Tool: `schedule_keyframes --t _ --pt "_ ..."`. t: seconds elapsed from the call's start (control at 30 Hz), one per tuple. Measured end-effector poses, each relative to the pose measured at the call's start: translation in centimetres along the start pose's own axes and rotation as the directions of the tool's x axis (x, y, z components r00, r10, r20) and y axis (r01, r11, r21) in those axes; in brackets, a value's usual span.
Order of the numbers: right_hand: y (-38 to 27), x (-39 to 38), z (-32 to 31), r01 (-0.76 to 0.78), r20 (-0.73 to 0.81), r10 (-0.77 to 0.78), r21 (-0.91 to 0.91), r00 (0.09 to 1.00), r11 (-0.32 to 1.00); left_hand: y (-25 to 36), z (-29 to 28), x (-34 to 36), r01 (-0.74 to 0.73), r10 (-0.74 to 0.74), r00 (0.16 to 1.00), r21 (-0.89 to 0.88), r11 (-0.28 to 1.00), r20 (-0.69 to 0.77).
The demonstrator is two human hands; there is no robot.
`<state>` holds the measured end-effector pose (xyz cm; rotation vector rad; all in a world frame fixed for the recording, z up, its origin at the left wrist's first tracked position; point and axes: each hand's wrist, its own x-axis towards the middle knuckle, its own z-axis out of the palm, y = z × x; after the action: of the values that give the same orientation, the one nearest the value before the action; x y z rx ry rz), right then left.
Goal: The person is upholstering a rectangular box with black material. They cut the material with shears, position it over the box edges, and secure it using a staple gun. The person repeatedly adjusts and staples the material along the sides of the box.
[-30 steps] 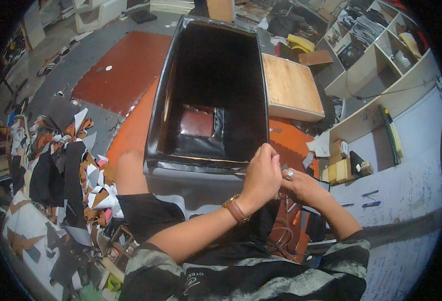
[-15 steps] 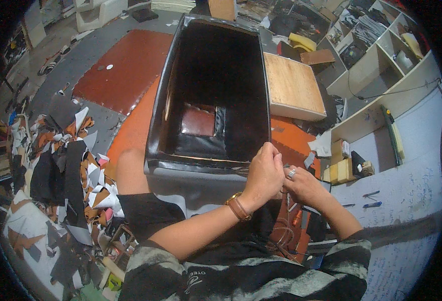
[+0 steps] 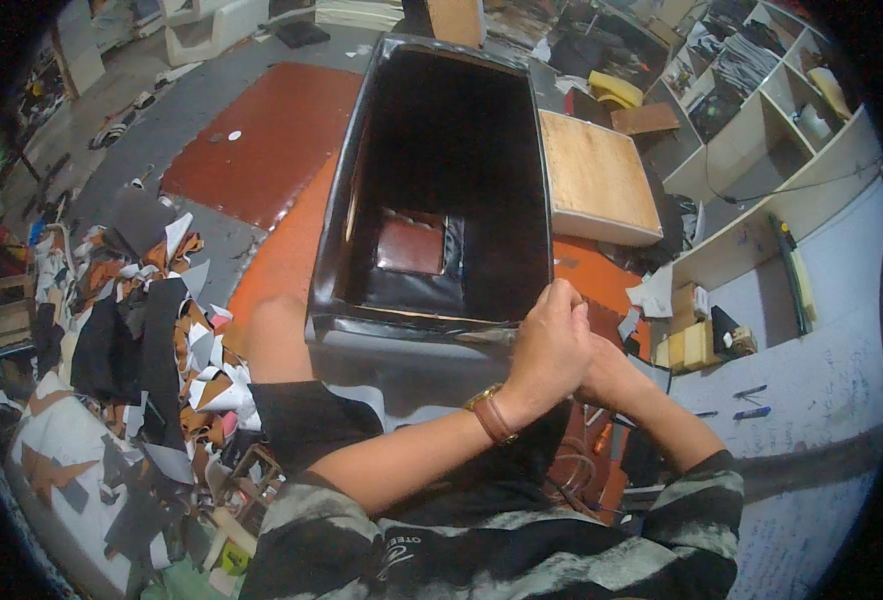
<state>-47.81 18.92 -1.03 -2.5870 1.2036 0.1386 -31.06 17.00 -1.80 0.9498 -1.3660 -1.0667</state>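
Observation:
A long open box lined with black leather-like covering sits between my knees, its near outer side grey. At its near right corner my left hand, with a brown-strapped watch on the wrist, pinches the edge of the black covering. Close against it, on the right, is my right hand; its fingers are hidden behind the left hand, so what they do does not show. Inside the box, a brown square patch shows at the near end. The near rim's covering looks folded and uneven.
Left of me lies a heap of leather and fabric scraps. A brown sheet covers part of the grey surface ahead. A wooden block stands right of the box, near white shelving. Pens lie on a marked white board.
My right hand has moved left, tucking in behind the left hand, so its ring no longer shows. The left hand stays at the box corner. The whole view has shifted slightly.

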Motion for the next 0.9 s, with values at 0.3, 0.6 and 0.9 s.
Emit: schedule_keyframes --t 0.3,0.6,0.9 --pt "0.7 1.1 3.2 -0.017 -0.167 0.031 0.087 0.985 0.996 0.5 -0.2 0.0 -0.045 0.045 0.999 -0.022 0.999 -0.011" --pt "-3.2 5.5 2.1 -0.02 -0.141 0.032 0.085 0.989 0.996 1.8 -0.2 0.6 -0.082 0.081 0.992 -0.005 0.997 -0.1" --pt "-5.6 8.4 0.1 0.252 -0.234 -0.314 -0.259 0.92 0.932 3.5 -0.6 1.1 -0.172 0.16 0.982 -0.132 0.976 -0.1"
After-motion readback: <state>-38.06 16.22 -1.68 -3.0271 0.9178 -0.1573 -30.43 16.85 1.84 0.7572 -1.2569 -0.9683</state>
